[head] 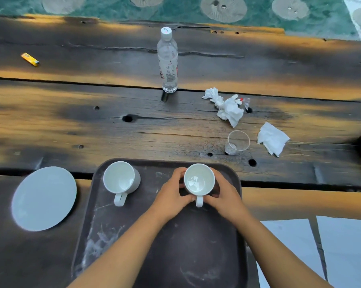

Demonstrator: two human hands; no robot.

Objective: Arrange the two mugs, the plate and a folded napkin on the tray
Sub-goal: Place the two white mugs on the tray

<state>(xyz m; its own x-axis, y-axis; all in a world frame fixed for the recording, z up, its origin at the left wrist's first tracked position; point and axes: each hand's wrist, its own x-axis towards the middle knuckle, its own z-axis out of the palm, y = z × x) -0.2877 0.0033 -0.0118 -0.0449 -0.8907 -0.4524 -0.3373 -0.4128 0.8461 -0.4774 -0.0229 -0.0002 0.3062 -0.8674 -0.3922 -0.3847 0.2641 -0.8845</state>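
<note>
My left hand (171,194) and right hand (223,194) wrap the right mug (199,179) on the tray (104,235), beside the left mug (121,177). Plate (44,198) sits left of it, napkin (272,138) well apart. Bottle (168,59) label is unreadable.

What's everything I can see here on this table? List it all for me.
mugs: 2, white, upright on the tray's far half, left mug free, right mug held
tray: 1, dark brown, near table edge
plate: 1, white, on the table left of the tray
bottle: 1, clear with white cap, upright, far centre
crumpled tissue: 1, white, right of the bottle
napkin: 1, white, roughly folded, far right
clear cup: 1, see-through, between tray and napkin
yellow packet: 1, far left
table: 1, dark worn wood
left hand: on the right mug's left side
right hand: on its right side
</note>
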